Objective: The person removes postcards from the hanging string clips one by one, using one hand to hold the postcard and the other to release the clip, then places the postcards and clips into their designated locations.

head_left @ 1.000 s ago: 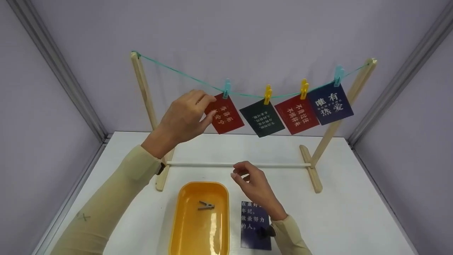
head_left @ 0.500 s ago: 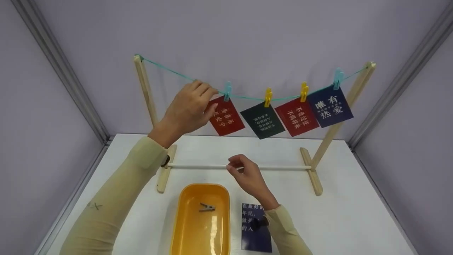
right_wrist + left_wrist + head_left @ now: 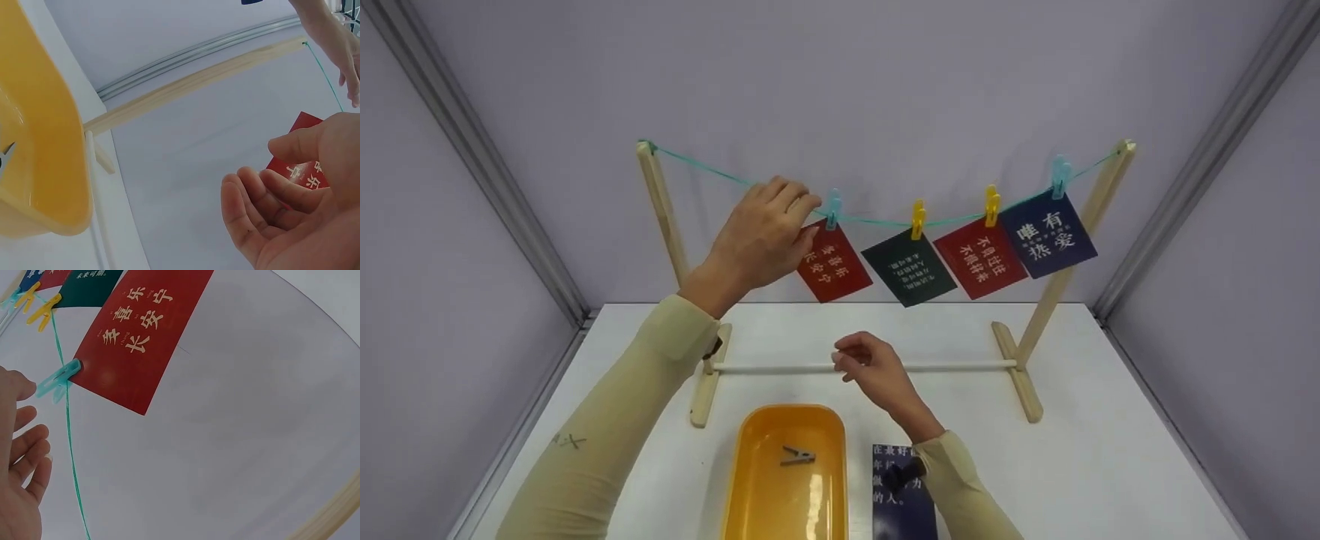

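My left hand (image 3: 757, 236) is raised at the line, beside a light blue clothespin (image 3: 833, 208) that clips a red card (image 3: 840, 270) to the green string (image 3: 701, 165). In the left wrist view its thumb tip lies close by the clothespin's handle end; whether they touch I cannot tell. Its fingers are loosely bent around nothing. Lower down, my right hand (image 3: 876, 371) hovers in front of the white crossbar (image 3: 960, 367), fingers loosely curled with nothing in them. A dark blue card (image 3: 904, 517) lies on the table under the right wrist, partly hidden by it.
On the string also hang a green card (image 3: 911, 270), a second red card (image 3: 981, 261) and a blue card (image 3: 1050, 234), each clipped. Wooden posts (image 3: 664, 210) hold the string's ends. A yellow tray (image 3: 742, 465) with a grey clothespin (image 3: 797, 455) stands at the front.
My left hand has shifted slightly right and up, from in front of the red card toward its clothespin. My right hand has drifted a little left. The head view has tilted slightly.
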